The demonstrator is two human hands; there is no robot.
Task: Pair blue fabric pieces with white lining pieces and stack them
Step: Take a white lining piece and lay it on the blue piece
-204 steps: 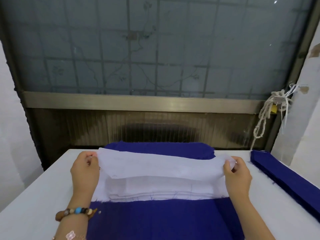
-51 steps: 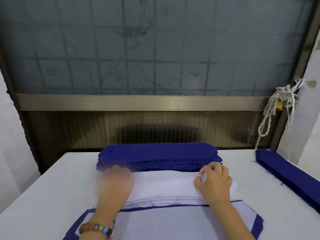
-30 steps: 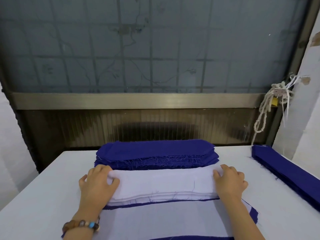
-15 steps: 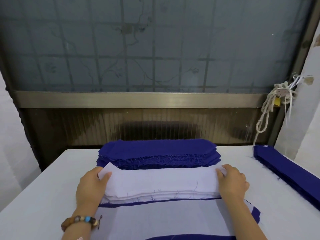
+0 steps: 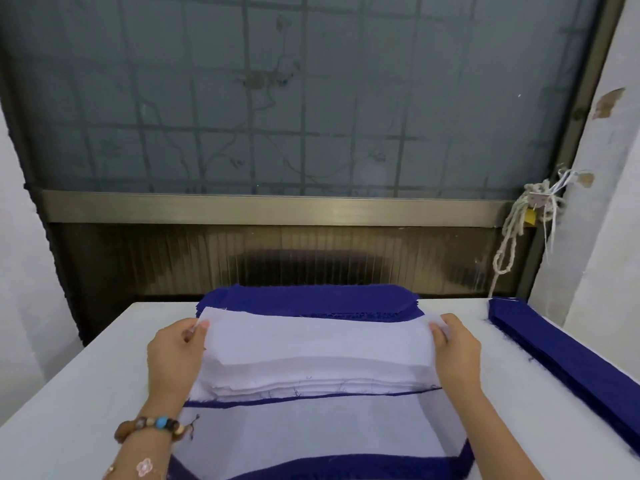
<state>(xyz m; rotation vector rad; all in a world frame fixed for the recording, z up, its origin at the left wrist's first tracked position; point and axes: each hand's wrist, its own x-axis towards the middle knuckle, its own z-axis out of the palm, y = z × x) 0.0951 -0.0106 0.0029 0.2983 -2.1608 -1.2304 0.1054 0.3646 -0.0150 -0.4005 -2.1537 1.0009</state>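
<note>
both hands hold one white lining piece by its short ends: left hand pinches the left end between thumb and fingers, right hand pinches the right end, so the piece is lifted and sags slightly over the stack of white lining pieces beneath it. behind that stack sits a pile of blue fabric pieces. nearest the person, a blue piece topped with a white lining lies flat on the white table. long blue strips are stacked along the table's right edge. a beaded bracelet circles the left wrist.
</note>
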